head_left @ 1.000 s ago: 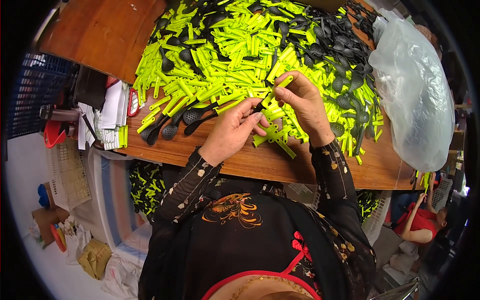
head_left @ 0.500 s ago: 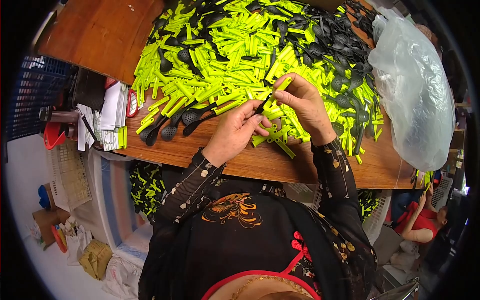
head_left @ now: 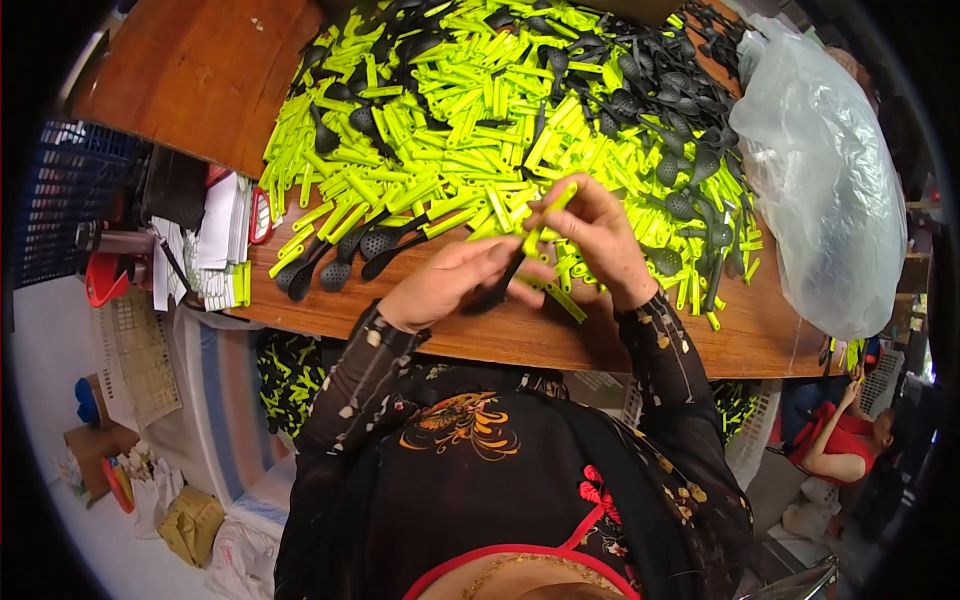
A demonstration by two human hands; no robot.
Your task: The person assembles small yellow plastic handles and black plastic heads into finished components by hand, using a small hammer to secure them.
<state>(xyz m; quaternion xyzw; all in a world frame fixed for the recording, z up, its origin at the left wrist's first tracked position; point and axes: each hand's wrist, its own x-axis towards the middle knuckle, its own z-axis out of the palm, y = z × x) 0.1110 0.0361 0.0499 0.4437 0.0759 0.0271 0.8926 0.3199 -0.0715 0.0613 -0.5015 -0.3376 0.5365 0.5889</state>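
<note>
My right hand (head_left: 602,242) pinches a yellow-green plastic handle (head_left: 566,196) between thumb and fingers, tilted up to the right. Its lower end meets the dark shaft of a black kitchen spoon (head_left: 490,298), which my left hand (head_left: 442,284) holds. The spoon's head is mostly hidden behind my left fingers, so its exact shape cannot be told. Just beyond both hands spreads a big heap of loose yellow-green handles (head_left: 480,130). Black slotted spoons (head_left: 668,170) lie mixed in at its right. Left of my hands, several black spoons with green handles (head_left: 337,272) lie side by side.
The brown wooden table (head_left: 650,345) ends close to my body. A large clear plastic bag (head_left: 825,190) bulges at the right. At the left are papers (head_left: 222,225), red-handled scissors (head_left: 261,215) and a blue crate (head_left: 70,200). A person in red (head_left: 835,440) sits at far right.
Both hands have come slightly nearer my body. The spoon now points down toward me below my left fingers, and the left fingers are straighter. My right hand still grips the green handle.
</note>
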